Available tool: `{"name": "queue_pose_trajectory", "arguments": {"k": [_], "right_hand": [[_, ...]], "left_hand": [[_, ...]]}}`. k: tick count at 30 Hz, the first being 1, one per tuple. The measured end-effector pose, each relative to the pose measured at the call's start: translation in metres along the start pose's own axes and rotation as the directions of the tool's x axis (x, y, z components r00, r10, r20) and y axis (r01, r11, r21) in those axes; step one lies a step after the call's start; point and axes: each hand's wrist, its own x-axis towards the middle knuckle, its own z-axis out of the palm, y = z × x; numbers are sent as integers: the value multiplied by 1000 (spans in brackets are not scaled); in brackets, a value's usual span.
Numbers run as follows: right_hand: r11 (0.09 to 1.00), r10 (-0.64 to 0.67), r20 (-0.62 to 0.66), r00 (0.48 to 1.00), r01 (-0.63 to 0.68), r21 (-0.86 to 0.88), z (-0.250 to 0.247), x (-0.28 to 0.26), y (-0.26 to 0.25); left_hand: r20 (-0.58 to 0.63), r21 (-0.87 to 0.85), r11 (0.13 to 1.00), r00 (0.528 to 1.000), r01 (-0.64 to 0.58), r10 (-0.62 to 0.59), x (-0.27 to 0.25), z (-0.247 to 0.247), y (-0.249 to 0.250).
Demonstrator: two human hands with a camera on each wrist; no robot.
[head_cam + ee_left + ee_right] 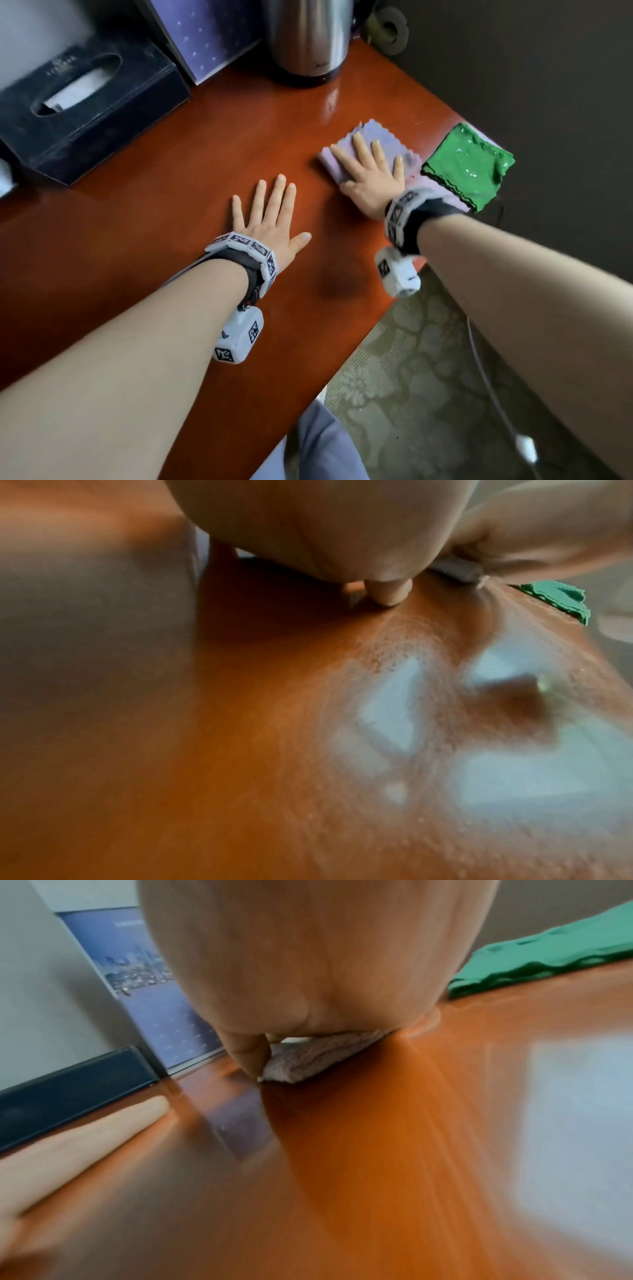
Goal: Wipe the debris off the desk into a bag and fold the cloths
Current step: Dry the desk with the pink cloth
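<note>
You are pressing your right hand [371, 178] flat, fingers straight and spread, on one folded lilac cloth [342, 150] that is lying on the reddish tabletop [178, 192] toward its right side. From the right wrist view the cloth [315, 1056] is showing as a thick folded wad under your palm. Just to its right, one folded green cloth [469, 161] is sitting at the right edge of the tabletop, partly overhanging it, with several small pale specks of debris [459, 150] lying on its top face; a strip of lilac fabric is showing beneath it, though you cannot tell whether it is a third cloth. Your left hand [270, 219] is resting palm down on the bare wood, fingers released and spread, holding nothing, near and to the left of the lilac cloth. Along the far side three things are standing: one dark tissue box [85, 113] at the left, one blue printed board [205, 34] leaning, and one steel kettle [308, 37].
</note>
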Motion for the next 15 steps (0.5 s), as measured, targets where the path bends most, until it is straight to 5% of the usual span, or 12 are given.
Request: {"name": "queue_pose_trajectory", "arguments": {"k": [4, 11, 15], "right_hand": [[999, 21, 21, 1000, -22, 39, -6, 10, -4], [997, -46, 90, 995, 41, 61, 38, -105, -27], [999, -30, 70, 997, 29, 17, 36, -86, -29]], "left_hand": [[-8, 11, 1000, 1000, 0, 0, 0, 0, 0], [-28, -23, 1000, 999, -20, 19, -1, 0, 0], [-40, -19, 1000, 999, -20, 19, -2, 0, 0]]}}
